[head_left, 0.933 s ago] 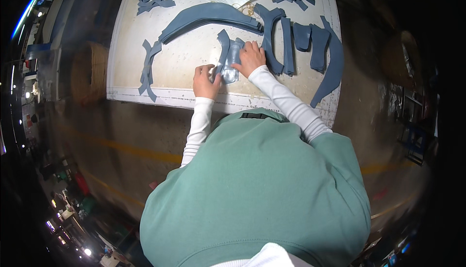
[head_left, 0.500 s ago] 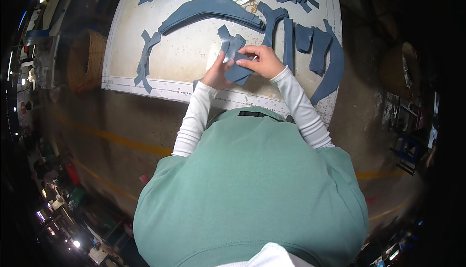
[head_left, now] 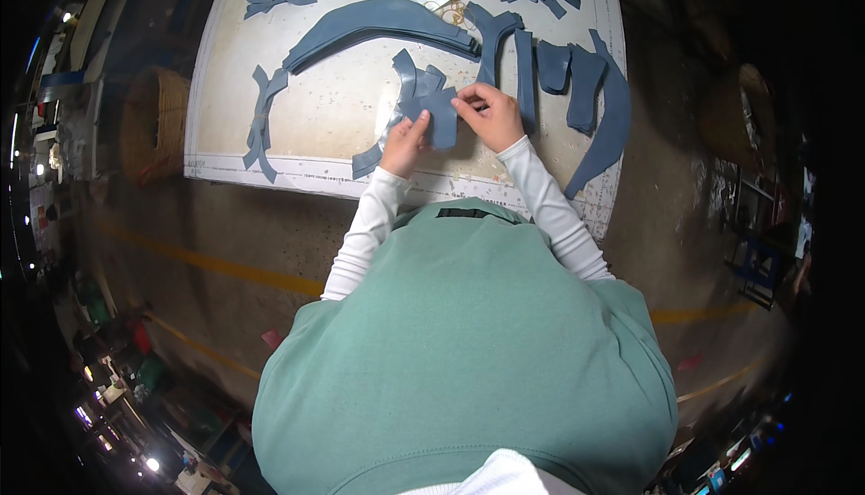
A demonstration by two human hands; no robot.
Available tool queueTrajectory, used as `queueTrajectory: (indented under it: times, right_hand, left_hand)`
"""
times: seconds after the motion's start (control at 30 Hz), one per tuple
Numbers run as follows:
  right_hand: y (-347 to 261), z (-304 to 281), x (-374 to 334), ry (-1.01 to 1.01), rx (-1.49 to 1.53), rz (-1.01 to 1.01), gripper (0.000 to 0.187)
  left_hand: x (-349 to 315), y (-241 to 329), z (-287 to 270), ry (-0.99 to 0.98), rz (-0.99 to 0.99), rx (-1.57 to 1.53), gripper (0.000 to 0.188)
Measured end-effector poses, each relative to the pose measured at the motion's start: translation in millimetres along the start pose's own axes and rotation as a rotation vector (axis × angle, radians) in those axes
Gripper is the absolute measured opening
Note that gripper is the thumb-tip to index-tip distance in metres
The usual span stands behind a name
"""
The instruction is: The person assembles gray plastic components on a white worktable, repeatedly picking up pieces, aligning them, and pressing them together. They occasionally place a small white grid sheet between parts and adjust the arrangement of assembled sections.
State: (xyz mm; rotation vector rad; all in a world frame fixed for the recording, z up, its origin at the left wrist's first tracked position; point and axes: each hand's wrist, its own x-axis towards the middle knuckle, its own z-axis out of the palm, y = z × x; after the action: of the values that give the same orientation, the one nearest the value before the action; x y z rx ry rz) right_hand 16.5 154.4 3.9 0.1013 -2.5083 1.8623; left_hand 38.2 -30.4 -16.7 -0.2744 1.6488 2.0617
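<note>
Well left of our left hand [head_left: 405, 145], we see a blue-grey bundle of flat, smooth strips [head_left: 261, 124] cinched at its middle on the white tabletop [head_left: 333, 108]. Beyond that hand lies a long, arched stack of blue-grey flat pieces [head_left: 383, 25]. Just beside it, on the near left, one end of a curved blue-grey strip [head_left: 365, 163] shows.

Our left hand is closed on a blue-grey, squarish flat piece [head_left: 440, 124], thumb on top; we cannot see its other fingers clearly. The piece is between our hands. Our right hand [head_left: 491, 114] has thumb and forefinger drawn together, pinching the piece's right edge.

Beyond the right hand we find a blue-grey, forked flat stack [head_left: 492, 37]; just to its right, a straight blue-grey strip [head_left: 526, 81]; farther right, a long, curved blue-grey piece [head_left: 610, 121].
</note>
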Motion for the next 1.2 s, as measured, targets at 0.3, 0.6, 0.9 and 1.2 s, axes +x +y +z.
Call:
queueTrajectory:
  times: [0.3, 0.6, 0.9, 1.2]
  right_hand:
    - [9.5, -8.6, 9.0, -0.092, 0.502, 0.268, 0.017]
    - [12.4, 47.0, 39.6, -0.065, -0.614, -0.141, 0.063]
    - [22.2, 67.5, 55.1, -0.183, -0.586, -0.018, 0.04]
    - [-20.0, -0.7, 29.5, -0.276, 0.333, 0.016, 0.037]
  left_hand:
    - [-4.3, -2.1, -16.3, -0.043, 0.047, -0.229, 0.043]
    - [-14.2, -17.8, -57.1, 0.301, 0.14, -0.387, 0.027]
    - [-27.5, 3.6, -79.1, 0.386, 0.268, -0.314, 0.03]
    - [-8.6, 18.9, -40.6, -0.009, 0.103, -0.4, 0.038]
